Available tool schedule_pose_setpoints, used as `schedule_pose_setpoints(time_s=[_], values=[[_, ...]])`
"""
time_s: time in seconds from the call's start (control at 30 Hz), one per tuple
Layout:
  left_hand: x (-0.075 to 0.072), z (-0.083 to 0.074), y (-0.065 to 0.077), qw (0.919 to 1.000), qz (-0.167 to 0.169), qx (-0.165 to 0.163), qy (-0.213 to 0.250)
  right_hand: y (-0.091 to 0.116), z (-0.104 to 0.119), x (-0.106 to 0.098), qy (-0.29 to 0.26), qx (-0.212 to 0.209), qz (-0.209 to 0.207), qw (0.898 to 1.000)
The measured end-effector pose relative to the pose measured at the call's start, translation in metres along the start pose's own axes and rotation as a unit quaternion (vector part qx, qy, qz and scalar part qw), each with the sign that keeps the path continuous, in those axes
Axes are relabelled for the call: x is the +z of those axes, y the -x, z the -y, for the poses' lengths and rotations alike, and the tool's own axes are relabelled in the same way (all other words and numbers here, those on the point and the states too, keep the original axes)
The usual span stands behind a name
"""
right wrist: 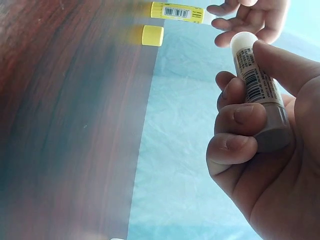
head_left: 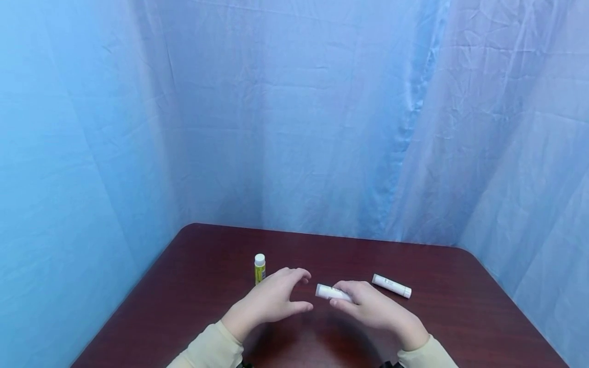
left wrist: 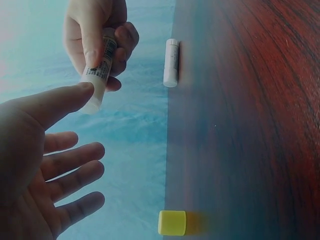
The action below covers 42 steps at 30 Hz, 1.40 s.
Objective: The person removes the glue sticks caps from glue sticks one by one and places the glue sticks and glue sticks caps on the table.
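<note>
Backdrop: blue curtains (head_left: 299, 128) surround the far and side edges of a dark red-brown table (head_left: 184, 296) with rounded far corners.
Held white tube (head_left: 329, 293): raised above the table, about midway between its left and right edges, its pale end toward the left hand.
Right hand (head_left: 375, 304): thumb and curled fingers clamped on that tube.
Left hand (head_left: 273, 299): fingers spread apart, holding nothing, thumb just beside the tube's pale end.
Second white tube (head_left: 391, 286): lies on the table beyond the right hand, toward the far right corner.
Yellow tube (head_left: 259, 269): stands upright, white-topped, behind the left hand, toward the left edge.
Yellow cap (right wrist: 152, 35): on the table near the yellow tube.
</note>
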<state>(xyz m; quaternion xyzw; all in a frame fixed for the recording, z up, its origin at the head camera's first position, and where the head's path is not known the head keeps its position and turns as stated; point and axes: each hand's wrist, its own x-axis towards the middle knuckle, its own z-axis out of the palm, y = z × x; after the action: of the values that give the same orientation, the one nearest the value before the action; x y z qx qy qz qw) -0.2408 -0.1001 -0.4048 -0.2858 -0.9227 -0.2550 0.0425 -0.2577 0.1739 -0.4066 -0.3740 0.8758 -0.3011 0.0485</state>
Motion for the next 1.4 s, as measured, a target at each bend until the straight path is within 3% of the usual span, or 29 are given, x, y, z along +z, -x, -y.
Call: schedule_pose_setpoints(time_s=[0.4,0.7,1.17,1.4], values=[[0.006,0.000,-0.001,0.9976,0.005,0.056,-0.039,-0.001,0.002,0.004,-0.034,-0.021,0.023,0.999],[0.007,-0.001,-0.001,0.9936,-0.012,0.103,-0.045,-0.002,0.004,0.006,-0.047,-0.026,0.024,0.998],[0.009,-0.008,-0.001,0.9865,-0.017,0.148,-0.068,-0.001,0.005,0.007,-0.075,-0.050,0.051,0.995],[0.011,-0.010,-0.001,0.9873,0.005,0.145,-0.065,-0.001,0.008,0.008,-0.087,-0.052,0.065,0.993]])
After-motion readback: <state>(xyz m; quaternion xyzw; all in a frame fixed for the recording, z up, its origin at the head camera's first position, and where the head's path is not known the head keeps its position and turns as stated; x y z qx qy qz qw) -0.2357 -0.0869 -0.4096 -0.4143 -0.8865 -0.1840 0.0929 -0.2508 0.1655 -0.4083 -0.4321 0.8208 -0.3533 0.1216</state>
